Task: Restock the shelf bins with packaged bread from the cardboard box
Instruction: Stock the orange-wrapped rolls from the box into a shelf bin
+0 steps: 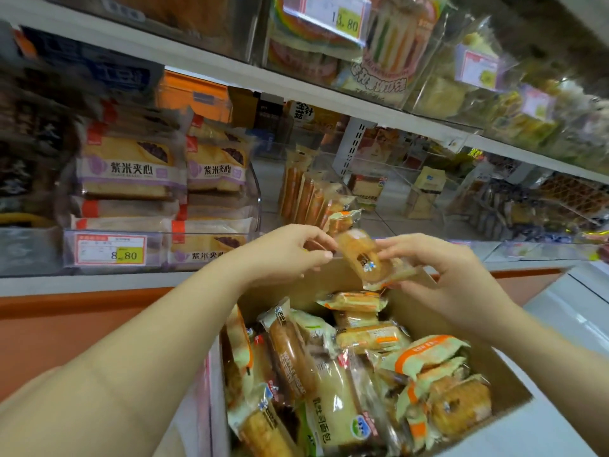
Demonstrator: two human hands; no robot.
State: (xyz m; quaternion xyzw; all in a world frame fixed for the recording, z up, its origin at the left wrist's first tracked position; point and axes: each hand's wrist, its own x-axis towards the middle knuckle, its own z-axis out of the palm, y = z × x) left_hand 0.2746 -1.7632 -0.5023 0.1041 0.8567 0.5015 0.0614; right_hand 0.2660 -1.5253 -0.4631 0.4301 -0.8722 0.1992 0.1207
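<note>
A cardboard box [507, 380] full of wrapped bread packets sits low in the middle of the view. Above its far edge, both hands hold one clear-wrapped round bread packet [362, 255]. My left hand [290, 252] pinches its upper left end. My right hand [441, 272] grips its lower right side. Just behind the packet is a clear shelf bin [389, 222] with a row of upright orange-trimmed bread packets [306, 192] at its left.
A bin of purple-labelled sandwich bread [131, 169] with an 8.80 price tag [112, 250] stands to the left. More clear bins with packaged goods [514, 199] run to the right. An upper shelf [329, 90] of wrapped cakes hangs overhead.
</note>
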